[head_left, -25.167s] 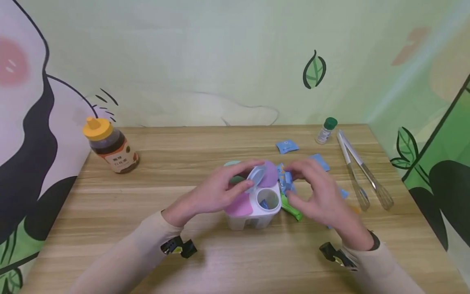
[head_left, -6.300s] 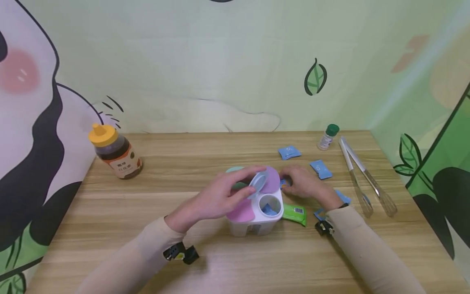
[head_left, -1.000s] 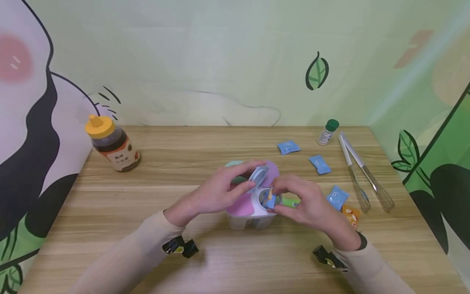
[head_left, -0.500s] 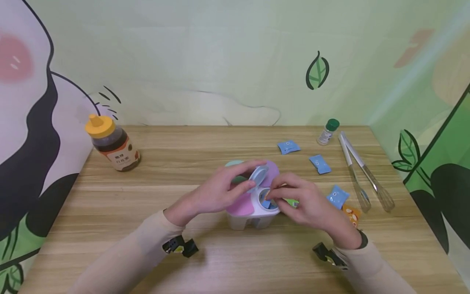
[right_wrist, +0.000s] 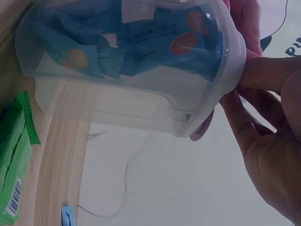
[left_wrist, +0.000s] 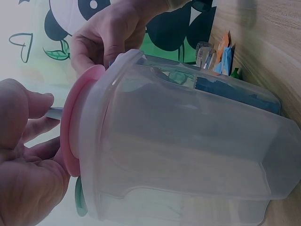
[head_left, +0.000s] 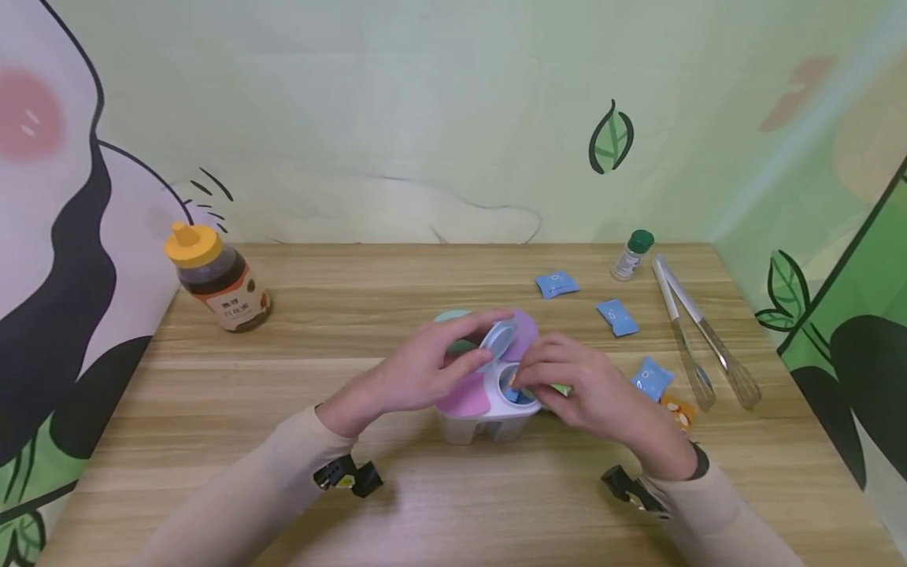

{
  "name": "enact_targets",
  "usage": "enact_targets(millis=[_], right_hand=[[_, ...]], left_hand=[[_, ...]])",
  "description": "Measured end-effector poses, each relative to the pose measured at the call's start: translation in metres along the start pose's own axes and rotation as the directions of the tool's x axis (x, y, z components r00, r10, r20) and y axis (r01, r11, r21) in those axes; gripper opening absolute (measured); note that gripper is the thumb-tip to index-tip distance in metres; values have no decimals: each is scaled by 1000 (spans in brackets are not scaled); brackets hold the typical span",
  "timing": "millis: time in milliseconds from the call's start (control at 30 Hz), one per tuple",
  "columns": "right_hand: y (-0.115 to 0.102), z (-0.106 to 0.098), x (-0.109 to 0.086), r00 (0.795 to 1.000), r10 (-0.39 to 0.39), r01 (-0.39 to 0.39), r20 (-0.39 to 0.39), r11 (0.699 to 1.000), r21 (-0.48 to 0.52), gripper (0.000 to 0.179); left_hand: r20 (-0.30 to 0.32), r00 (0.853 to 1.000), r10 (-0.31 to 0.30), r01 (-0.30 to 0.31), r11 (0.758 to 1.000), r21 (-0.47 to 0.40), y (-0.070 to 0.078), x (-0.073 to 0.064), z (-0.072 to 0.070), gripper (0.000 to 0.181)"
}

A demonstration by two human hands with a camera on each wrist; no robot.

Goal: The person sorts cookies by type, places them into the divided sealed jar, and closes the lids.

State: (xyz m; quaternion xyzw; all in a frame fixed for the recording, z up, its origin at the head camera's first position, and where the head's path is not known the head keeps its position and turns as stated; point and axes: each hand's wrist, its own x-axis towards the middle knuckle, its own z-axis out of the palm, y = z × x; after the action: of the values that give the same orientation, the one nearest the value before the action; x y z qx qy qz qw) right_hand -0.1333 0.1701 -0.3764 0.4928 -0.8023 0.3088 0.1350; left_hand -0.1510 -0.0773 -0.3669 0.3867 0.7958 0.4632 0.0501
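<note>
A translucent storage box [head_left: 457, 429] with a white top and pink, purple and green lids stands mid-table. My left hand [head_left: 418, 374] pinches its raised pale blue lid [head_left: 499, 337] between thumb and fingers. Over the uncovered round opening, my right hand [head_left: 584, 386] pinches a blue biscuit packet [head_left: 515, 394], mostly down inside; its lower part is hidden. Through the wall in the right wrist view, several blue biscuit packets [right_wrist: 155, 40] fill that compartment. Beside the box lies a green packet [right_wrist: 14, 160], largely covered by my right hand in the head view.
Blue packets [head_left: 557, 284] lie to the right, with an orange packet [head_left: 678, 411] near my right wrist. A green-capped bottle [head_left: 632, 255], metal tongs [head_left: 680, 315] and a whisk [head_left: 740, 384] are farther right. A yellow-capped honey bottle [head_left: 220, 283] stands at the left.
Over the last second my right hand has lowered the blue packet into the opening. The left hand keeps the lid raised. Compared with earlier, the compartment holds more packets.
</note>
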Motion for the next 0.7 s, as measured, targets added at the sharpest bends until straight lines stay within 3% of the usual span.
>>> enact_targets(millis=[300,533,700], right_hand=[[-3,4,3,999,12,-14,-53,999,-48,26],[-7,1,5,988,31,-5,150,985,-174,25],[-7,0,4,980,66,-31,189,983,-183,23]], left_hand=[[-1,1000,5,-5,1000,-9,0,0,0,47],[-1,1000,-3,3,1000,-16,-1,-1,0,47],[2,1000,4,-4,1000,-18,-1,0,0,47]])
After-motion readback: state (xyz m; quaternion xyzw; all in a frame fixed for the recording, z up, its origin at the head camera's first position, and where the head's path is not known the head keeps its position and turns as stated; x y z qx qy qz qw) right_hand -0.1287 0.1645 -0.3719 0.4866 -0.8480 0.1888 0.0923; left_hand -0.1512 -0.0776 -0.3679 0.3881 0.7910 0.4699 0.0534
